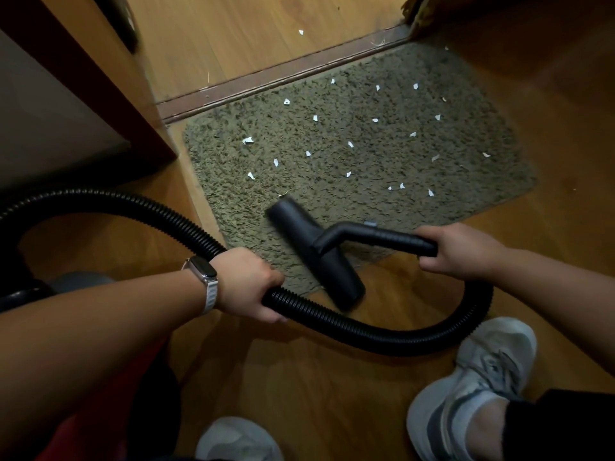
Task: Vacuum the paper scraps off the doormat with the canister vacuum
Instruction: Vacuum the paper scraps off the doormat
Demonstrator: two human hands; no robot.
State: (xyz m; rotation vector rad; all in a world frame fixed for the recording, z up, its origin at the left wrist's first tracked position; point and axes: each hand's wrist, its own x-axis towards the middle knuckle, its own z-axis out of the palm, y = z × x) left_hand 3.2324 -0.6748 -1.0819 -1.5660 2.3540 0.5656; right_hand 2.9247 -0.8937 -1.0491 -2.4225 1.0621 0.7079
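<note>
One camera, worn on the person's head, faces steeply down and forward, close over the left hand and right hand, doormat just beyond; the dim top seems to pass the threshold.

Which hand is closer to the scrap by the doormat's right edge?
Right. The right hand, gripping the wand, is just below that scrap in view; the left hand, gripping the hose, is far to its left, past the nozzle.

Left hand round hose — right hand round wand, arms forward.
</note>
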